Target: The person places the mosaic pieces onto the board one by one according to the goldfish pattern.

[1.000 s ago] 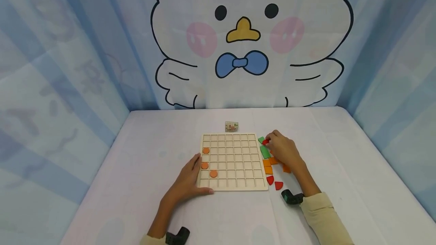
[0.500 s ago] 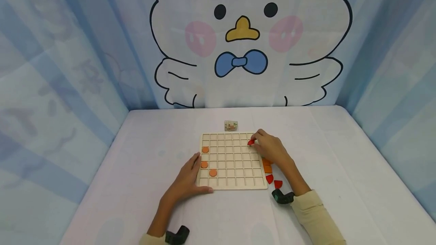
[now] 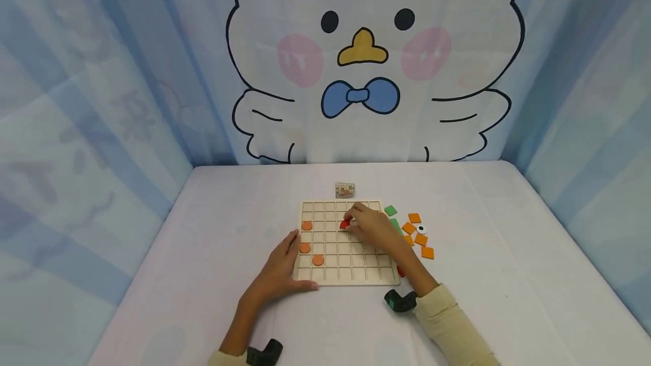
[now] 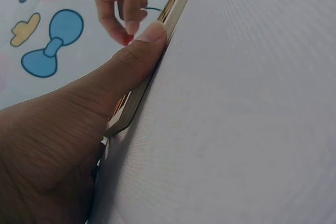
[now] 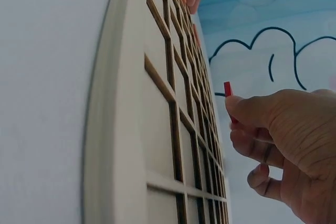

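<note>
A light wooden grid board [image 3: 338, 269] lies flat on the white table. My left hand [image 3: 277, 266] rests at its front left corner, fingers along the left edge and thumb straight along the front edge. In the left wrist view the thumb [image 4: 131, 59] presses the board's side. My right hand [image 3: 376, 231] pinches a red quarter-circle piece [image 3: 344, 224] between thumb and fingertips over the board's upper middle. The right wrist view shows the red piece [image 5: 228, 88] edge-on, raised above the grid. Three orange round pieces [image 3: 318, 260] sit in cells on the left.
Right of the board lie several orange square pieces [image 3: 428, 253], green pieces [image 3: 390, 210] and a white disc with a black dot [image 3: 421, 229]. Another red piece [image 3: 400, 271] is partly hidden by the right forearm. A small patterned card [image 3: 345, 190] lies behind the board.
My right hand has picked up the red piece from the pieces at the right and carried it left over the board. My left hand has stayed at the corner.
</note>
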